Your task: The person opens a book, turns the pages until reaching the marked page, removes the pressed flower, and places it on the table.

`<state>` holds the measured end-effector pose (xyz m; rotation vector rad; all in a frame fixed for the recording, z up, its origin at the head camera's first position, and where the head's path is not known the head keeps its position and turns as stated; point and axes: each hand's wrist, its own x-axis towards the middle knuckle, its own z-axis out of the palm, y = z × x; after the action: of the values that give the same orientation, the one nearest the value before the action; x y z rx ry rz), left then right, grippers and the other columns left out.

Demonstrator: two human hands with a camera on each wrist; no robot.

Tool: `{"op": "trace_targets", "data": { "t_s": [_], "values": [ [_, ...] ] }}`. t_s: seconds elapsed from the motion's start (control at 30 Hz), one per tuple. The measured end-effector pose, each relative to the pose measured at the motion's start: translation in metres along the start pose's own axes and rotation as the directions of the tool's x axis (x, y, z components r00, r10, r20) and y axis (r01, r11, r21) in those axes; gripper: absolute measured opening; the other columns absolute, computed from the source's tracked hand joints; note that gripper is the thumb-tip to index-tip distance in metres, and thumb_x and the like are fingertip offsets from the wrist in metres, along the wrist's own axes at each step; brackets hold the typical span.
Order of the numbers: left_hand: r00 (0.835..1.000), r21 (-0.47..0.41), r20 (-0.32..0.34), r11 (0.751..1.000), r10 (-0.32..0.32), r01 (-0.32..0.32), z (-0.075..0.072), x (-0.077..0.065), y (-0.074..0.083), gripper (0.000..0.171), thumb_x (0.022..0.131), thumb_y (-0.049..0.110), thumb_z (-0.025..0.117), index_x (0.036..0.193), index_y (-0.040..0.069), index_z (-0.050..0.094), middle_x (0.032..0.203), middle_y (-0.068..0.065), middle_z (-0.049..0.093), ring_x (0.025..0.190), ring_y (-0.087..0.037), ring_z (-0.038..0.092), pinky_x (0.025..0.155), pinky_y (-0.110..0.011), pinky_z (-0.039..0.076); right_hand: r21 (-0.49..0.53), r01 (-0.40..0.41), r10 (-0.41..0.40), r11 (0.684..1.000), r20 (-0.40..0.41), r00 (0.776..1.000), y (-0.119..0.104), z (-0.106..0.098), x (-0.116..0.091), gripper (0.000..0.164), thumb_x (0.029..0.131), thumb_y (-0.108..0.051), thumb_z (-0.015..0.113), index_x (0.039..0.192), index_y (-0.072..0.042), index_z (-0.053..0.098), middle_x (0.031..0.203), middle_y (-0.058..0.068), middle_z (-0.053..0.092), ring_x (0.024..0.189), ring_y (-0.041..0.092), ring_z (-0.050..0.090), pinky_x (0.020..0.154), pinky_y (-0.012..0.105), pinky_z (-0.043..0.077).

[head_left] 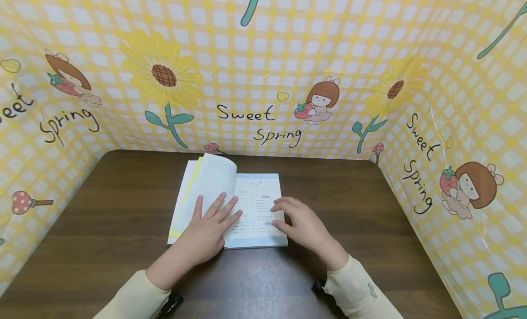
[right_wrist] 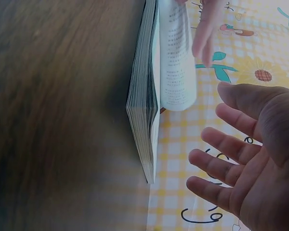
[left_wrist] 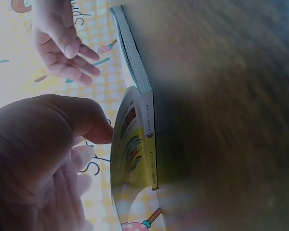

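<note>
An open book (head_left: pixel 259 236) lies on the table, its right page printed with a list of lines under a pale blue band. The left leaves (head_left: pixel 214 172) curl up, and a yellow strip shows along their outer side. My left hand (head_left: pixel 212 229) rests with spread, straight fingers on the left leaves near the fold. In the left wrist view the illustrated yellow cover (left_wrist: pixel 132 149) bows upward beside the thumb. My right hand (head_left: pixel 302 223) hovers at the right page's edge, fingers loosely bent and apart. The right wrist view shows this hand (right_wrist: pixel 250 149) holding nothing, beside the thick page block (right_wrist: pixel 143 101).
The dark wooden table (head_left: pixel 337 186) extends around the book on all sides. A yellow checked cloth (head_left: pixel 255 67) with flowers and cartoon figures stands as a wall at the back and both sides. Black straps (head_left: pixel 170 305) show at the cream sleeves (head_left: pixel 136 296).
</note>
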<state>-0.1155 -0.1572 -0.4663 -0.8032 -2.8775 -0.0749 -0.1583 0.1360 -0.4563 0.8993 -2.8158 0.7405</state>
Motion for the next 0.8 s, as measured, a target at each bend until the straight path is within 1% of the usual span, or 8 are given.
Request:
{"op": "trace_targets", "data": {
  "t_s": [0.1,0.3,0.37,0.6,0.8],
  "values": [
    [0.999,-0.030,0.034,0.999,-0.019,0.020,0.001,-0.001,0.000,0.065,0.087,0.012,0.064,0.151,0.021,0.053,0.166,-0.005,0.036,0.156,-0.033,0.024,0.115,-0.076,0.013,-0.003,0.003,-0.003,1.000,0.015,1.000,0.001,0.001,0.000,0.028,0.094,-0.032,0.077,0.117,-0.017,0.072,0.135,-0.001,0.064,0.126,0.021,0.062,0.104,0.043,0.051],
    [0.993,-0.055,0.097,0.996,-0.068,0.073,0.000,-0.003,0.000,0.063,0.090,0.014,0.063,0.152,0.021,0.053,0.163,-0.009,0.040,0.153,-0.040,0.029,0.112,-0.079,0.016,-0.020,0.009,-0.007,1.000,0.066,0.998,0.002,0.002,-0.001,0.031,0.094,-0.034,0.076,0.119,-0.016,0.072,0.138,0.000,0.063,0.129,0.021,0.060,0.107,0.042,0.049],
    [0.990,-0.067,0.114,0.994,-0.083,0.091,0.000,-0.005,0.001,0.062,0.090,0.014,0.063,0.152,0.020,0.053,0.163,-0.010,0.039,0.153,-0.041,0.029,0.111,-0.080,0.017,-0.022,0.009,-0.007,1.000,0.085,0.996,0.001,0.003,-0.001,0.032,0.093,-0.034,0.077,0.120,-0.017,0.072,0.139,0.000,0.063,0.131,0.020,0.059,0.108,0.041,0.048],
    [0.977,-0.114,0.170,0.983,-0.125,0.145,-0.001,-0.008,-0.001,0.056,0.097,0.018,0.056,0.153,0.011,0.050,0.165,-0.009,0.036,0.155,-0.039,0.025,0.111,-0.079,0.019,-0.023,0.020,-0.016,1.000,0.168,0.986,0.002,0.006,-0.005,0.039,0.090,-0.035,0.080,0.124,-0.017,0.072,0.142,0.002,0.062,0.134,0.022,0.056,0.111,0.041,0.045],
    [0.968,-0.147,0.200,0.972,-0.154,0.185,-0.002,-0.011,-0.002,0.053,0.101,0.024,0.050,0.153,0.010,0.049,0.167,-0.008,0.033,0.156,-0.039,0.023,0.110,-0.079,0.021,-0.039,0.017,-0.007,0.999,0.251,0.968,0.003,0.009,-0.007,0.047,0.089,-0.040,0.080,0.128,-0.016,0.071,0.146,0.004,0.060,0.139,0.025,0.053,0.114,0.043,0.043]
  ]
}}
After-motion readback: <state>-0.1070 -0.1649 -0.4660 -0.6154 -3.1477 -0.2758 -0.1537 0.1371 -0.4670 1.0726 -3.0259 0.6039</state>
